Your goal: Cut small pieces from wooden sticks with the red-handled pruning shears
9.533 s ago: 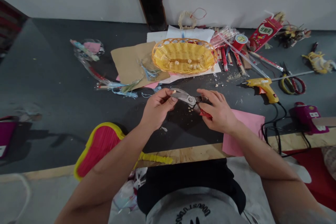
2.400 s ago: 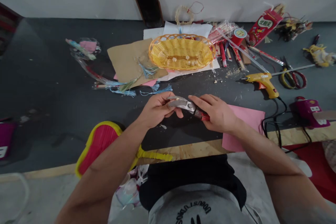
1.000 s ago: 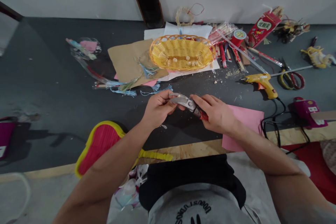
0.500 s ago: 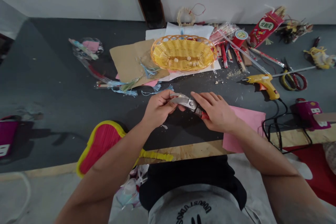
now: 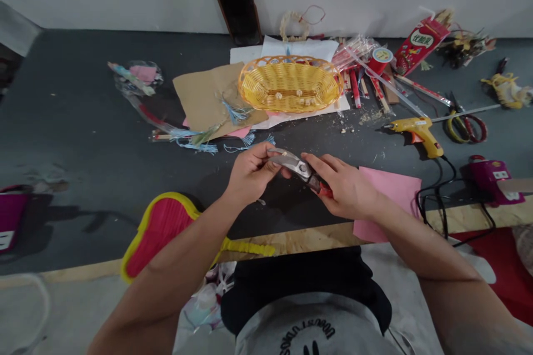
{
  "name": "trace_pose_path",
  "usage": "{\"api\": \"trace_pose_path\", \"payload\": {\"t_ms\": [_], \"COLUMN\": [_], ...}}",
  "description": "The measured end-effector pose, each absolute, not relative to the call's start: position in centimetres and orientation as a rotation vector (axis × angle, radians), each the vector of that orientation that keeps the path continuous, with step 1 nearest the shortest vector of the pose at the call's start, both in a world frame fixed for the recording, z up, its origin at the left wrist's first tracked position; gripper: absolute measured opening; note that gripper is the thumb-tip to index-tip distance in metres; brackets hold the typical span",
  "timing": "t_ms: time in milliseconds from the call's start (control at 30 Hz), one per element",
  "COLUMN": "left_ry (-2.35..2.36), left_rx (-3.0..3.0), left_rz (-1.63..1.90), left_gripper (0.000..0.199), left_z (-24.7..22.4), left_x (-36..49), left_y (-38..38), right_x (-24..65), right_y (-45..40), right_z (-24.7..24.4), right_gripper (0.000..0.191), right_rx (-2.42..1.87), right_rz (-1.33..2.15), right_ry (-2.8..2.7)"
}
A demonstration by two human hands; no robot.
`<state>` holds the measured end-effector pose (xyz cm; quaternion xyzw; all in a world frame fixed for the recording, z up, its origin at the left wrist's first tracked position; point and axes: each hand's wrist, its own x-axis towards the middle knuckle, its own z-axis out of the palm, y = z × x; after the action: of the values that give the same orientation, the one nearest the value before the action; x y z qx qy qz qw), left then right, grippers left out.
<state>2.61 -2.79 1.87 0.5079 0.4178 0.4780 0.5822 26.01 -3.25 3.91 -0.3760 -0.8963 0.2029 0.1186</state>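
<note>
My right hand (image 5: 347, 186) is closed around the red handles of a pair of pruning shears (image 5: 300, 167), whose metal blades point left. At the blades, my left hand (image 5: 252, 172) is closed in a pinch, its thumb and fingertips right by the tips. A tiny pale bit shows at the blades; what the left fingers hold is too small and hidden to name. Beyond both hands stands a yellow woven basket (image 5: 291, 79) with a few small pale pieces (image 5: 308, 101) in it.
Right of the hands are a yellow glue gun (image 5: 422, 133), scissors (image 5: 462, 122), pink paper (image 5: 389, 194) and a purple power box (image 5: 495, 177) with black cable. Blue tassels (image 5: 200, 141) and brown paper (image 5: 204, 94) lie ahead. A red-and-yellow heart-like piece (image 5: 162, 227) sits by my left forearm.
The shears have tipped slightly, their handle end lower, and my right hand has shifted a little down and right. My left hand stays at the blades.
</note>
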Motion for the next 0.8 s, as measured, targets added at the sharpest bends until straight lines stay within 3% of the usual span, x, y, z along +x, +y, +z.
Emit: {"api": "trace_pose_path", "payload": {"t_ms": [267,500,800], "left_ry": [0.989,1.001,1.276], "left_rx": [1.223,1.133,1.355], "left_rz": [1.123,1.081,1.122], "left_gripper": [0.036,0.041,0.029], "left_z": [1.9,1.8,1.6], "left_x": [2.6,3.0,2.7], "left_y": [-2.8,-2.5,-2.3], "right_x": [26.5,26.3,27.4], "right_y": [-3.0,-2.2,-0.4], "right_z": [4.1,2.7,1.6], "right_gripper": [0.06,0.064,0.047], "right_rx": [-0.973,-1.167,-1.243], "right_rz": [0.91,0.545,0.629], "right_ry": [-2.516,-2.446,-1.795]}}
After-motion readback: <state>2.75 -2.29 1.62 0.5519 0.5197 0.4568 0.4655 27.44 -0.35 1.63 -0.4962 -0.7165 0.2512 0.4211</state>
